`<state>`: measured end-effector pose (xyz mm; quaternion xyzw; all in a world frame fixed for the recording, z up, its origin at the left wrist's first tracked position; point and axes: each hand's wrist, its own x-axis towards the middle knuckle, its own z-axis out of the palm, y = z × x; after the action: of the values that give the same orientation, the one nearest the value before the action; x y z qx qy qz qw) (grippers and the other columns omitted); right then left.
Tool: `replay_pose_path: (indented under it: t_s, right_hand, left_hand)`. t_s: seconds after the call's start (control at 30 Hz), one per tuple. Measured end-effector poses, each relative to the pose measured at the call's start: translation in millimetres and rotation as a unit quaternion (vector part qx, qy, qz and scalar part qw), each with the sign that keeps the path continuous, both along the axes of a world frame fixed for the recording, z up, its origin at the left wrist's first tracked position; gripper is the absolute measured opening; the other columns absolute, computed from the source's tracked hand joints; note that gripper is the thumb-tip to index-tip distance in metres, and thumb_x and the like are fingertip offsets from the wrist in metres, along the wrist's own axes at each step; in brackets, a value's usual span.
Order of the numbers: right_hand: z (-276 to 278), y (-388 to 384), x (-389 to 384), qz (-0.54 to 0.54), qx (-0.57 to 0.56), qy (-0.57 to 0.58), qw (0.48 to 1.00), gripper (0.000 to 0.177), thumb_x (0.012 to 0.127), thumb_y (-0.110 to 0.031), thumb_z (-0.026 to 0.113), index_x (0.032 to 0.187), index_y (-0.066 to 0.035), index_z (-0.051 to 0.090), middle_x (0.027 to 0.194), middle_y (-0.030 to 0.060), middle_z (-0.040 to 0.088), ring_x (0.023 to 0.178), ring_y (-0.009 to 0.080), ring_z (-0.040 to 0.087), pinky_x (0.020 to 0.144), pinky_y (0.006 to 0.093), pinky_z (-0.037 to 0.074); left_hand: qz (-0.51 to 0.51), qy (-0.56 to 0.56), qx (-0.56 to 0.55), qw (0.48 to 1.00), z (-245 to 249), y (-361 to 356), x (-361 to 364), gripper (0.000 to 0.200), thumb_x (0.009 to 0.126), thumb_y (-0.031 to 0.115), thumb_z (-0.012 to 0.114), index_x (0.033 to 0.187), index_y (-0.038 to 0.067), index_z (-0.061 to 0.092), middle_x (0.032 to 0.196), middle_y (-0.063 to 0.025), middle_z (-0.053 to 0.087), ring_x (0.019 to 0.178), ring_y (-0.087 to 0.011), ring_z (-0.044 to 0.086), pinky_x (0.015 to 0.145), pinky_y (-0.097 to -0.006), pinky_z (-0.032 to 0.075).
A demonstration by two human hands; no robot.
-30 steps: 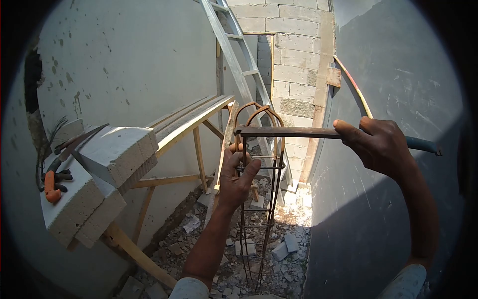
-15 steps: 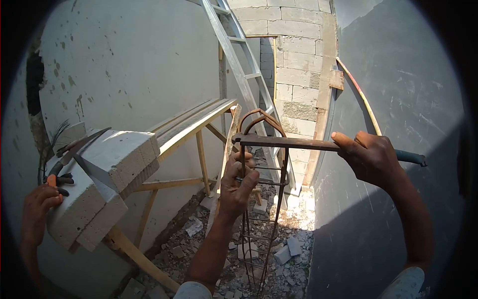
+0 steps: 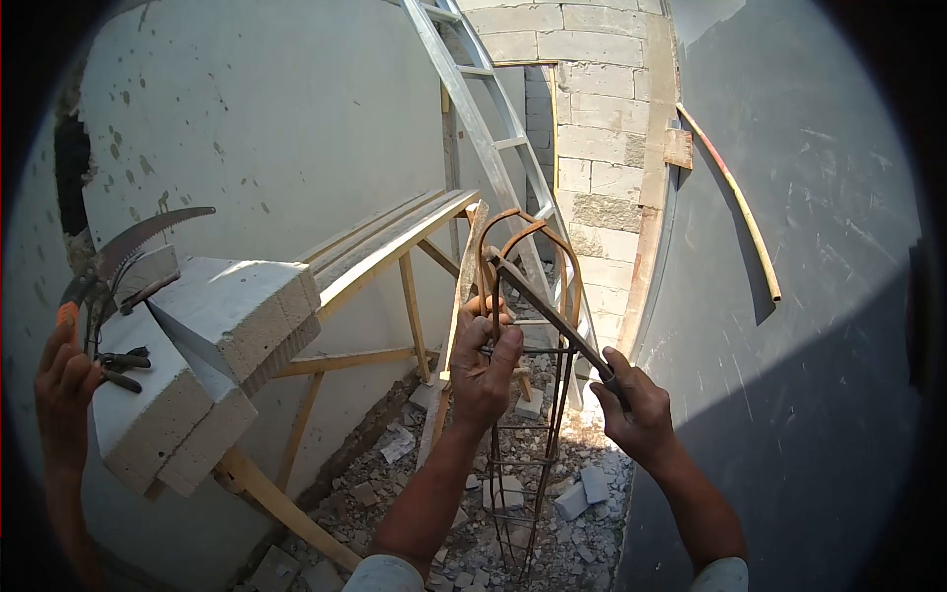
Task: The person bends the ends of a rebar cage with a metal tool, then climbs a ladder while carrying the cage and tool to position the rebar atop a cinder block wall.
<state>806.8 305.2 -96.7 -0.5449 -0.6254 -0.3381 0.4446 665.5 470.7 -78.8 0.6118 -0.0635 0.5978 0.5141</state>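
Where the rebar cage (image 3: pixel 520 464) stands upright, the left hand (image 3: pixel 483 367) has its grip clenched on the upper bars. Right of the cage, the right hand (image 3: pixel 636 414) grasps a bending bar (image 3: pixel 547 311) hooked onto the cage's curved top edge. A grey wall (image 3: pixel 789 395) stands near on that side.

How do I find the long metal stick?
Find the silver ladder. Before it stands a rusty cage, gripped by the left hand. The stick slants from the cage's top into the right hand, the only slanted bar among upright rods.
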Motion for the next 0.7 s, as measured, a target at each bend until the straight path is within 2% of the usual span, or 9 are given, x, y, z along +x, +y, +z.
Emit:
replay_pose_path:
  t_s: [0.03, 0.07, 0.2, 0.3, 0.43, 0.5, 0.57, 0.63, 0.7]
  right_hand:
    - [5.5, -2.8, -0.8, -0.019, -0.004, -0.009, 1.000, 0.065, 0.076, -0.004, 0.077, 0.137, -0.007, 0.053, 0.068, 0.0089, 0.058, 0.053, 0.0219, 0.060, 0.047, 0.0361, 0.048]
    - [13.1, -7.6, -1.3, -0.048, -0.004, -0.036, 0.998, 0.068, 0.076, -0.006, 0.078, 0.139, -0.010, 0.051, 0.066, 0.0076, 0.056, 0.050, 0.0214, 0.056, 0.045, 0.0365, 0.046]
    - [55.7, -32.8, 3.1, -0.091, -0.010, -0.081, 0.993, 0.068, 0.076, -0.009, 0.079, 0.139, -0.013, 0.053, 0.063, 0.0044, 0.051, 0.047, 0.0182, 0.053, 0.044, 0.0370, 0.044]
    - [73.2, -45.2, 5.2, -0.113, -0.028, -0.117, 0.986, 0.068, 0.076, -0.009, 0.079, 0.139, -0.014, 0.053, 0.064, 0.0036, 0.051, 0.047, 0.0175, 0.052, 0.044, 0.0370, 0.044]
    - [70.0, -47.8, 2.7, -0.119, -0.028, -0.095, 0.988, 0.067, 0.077, -0.008, 0.078, 0.139, -0.014, 0.053, 0.067, 0.0044, 0.056, 0.051, 0.0176, 0.058, 0.046, 0.0358, 0.047]
    - [52.6, -40.8, -1.7, -0.085, -0.015, -0.035, 0.996, 0.065, 0.077, -0.006, 0.077, 0.138, -0.012, 0.053, 0.072, 0.0076, 0.062, 0.058, 0.0194, 0.064, 0.050, 0.0353, 0.050]
    - [30.6, -32.1, -12.5, -0.048, -0.021, 0.055, 0.997, 0.059, 0.080, 0.000, 0.074, 0.135, -0.006, 0.053, 0.080, 0.0137, 0.066, 0.071, 0.0230, 0.070, 0.059, 0.0337, 0.055]
    - [11.1, -18.9, -24.3, 0.012, 0.007, 0.136, 0.991, 0.054, 0.083, 0.000, 0.072, 0.134, -0.002, 0.053, 0.087, 0.0164, 0.069, 0.078, 0.0222, 0.072, 0.064, 0.0323, 0.056]
    - [-4.7, -9.2, -35.2, 0.021, 0.019, 0.193, 0.981, 0.051, 0.086, -0.001, 0.070, 0.134, 0.000, 0.052, 0.094, 0.0184, 0.070, 0.082, 0.0211, 0.072, 0.067, 0.0317, 0.056]
  left_hand:
    - [0.006, 0.004, -0.010, 1.000, -1.8, 2.2, 0.5, 0.010, 0.096, 0.005, 0.053, 0.104, 0.001, 0.058, 0.112, -0.0010, 0.047, 0.081, -0.0034, 0.045, 0.070, -0.0185, 0.040]
    - [0.039, 0.021, 0.035, 0.998, -8.1, 14.5, 0.6, 0.010, 0.096, 0.005, 0.053, 0.105, 0.001, 0.058, 0.111, 0.0001, 0.047, 0.086, -0.0033, 0.047, 0.073, -0.0178, 0.041]
    - [0.015, -0.020, 0.009, 1.000, -0.8, 8.6, -5.5, 0.010, 0.097, 0.006, 0.053, 0.103, 0.001, 0.059, 0.114, 0.0005, 0.047, 0.086, -0.0034, 0.046, 0.073, -0.0182, 0.040]
    - [0.028, -0.014, 0.017, 0.999, -3.2, 13.7, -6.6, 0.009, 0.097, 0.007, 0.054, 0.100, 0.001, 0.060, 0.118, -0.0003, 0.048, 0.086, -0.0038, 0.045, 0.072, -0.0192, 0.041]
    - [0.055, 0.005, 0.043, 0.998, -9.7, 20.0, -2.9, 0.008, 0.096, 0.008, 0.055, 0.099, 0.002, 0.060, 0.119, -0.0015, 0.048, 0.086, -0.0045, 0.046, 0.071, -0.0194, 0.041]
    - [0.065, -0.002, 0.052, 0.997, -9.2, 15.7, 2.1, 0.008, 0.096, 0.008, 0.056, 0.099, 0.002, 0.059, 0.119, -0.0020, 0.048, 0.086, -0.0047, 0.047, 0.071, -0.0193, 0.042]
    - [0.077, -0.008, 0.052, 0.996, -4.7, 5.3, 8.0, 0.008, 0.096, 0.008, 0.056, 0.099, 0.002, 0.059, 0.118, -0.0026, 0.048, 0.085, -0.0049, 0.047, 0.070, -0.0196, 0.042]
    - [0.083, 0.011, 0.059, 0.995, -8.5, 2.9, 16.7, 0.008, 0.096, 0.008, 0.057, 0.099, 0.001, 0.059, 0.118, -0.0032, 0.048, 0.086, -0.0058, 0.048, 0.071, -0.0206, 0.044]
    - [0.096, 0.020, 0.069, 0.993, -10.6, 1.1, 26.0, 0.008, 0.096, 0.008, 0.058, 0.099, 0.001, 0.058, 0.118, -0.0040, 0.048, 0.087, -0.0065, 0.049, 0.071, -0.0214, 0.045]
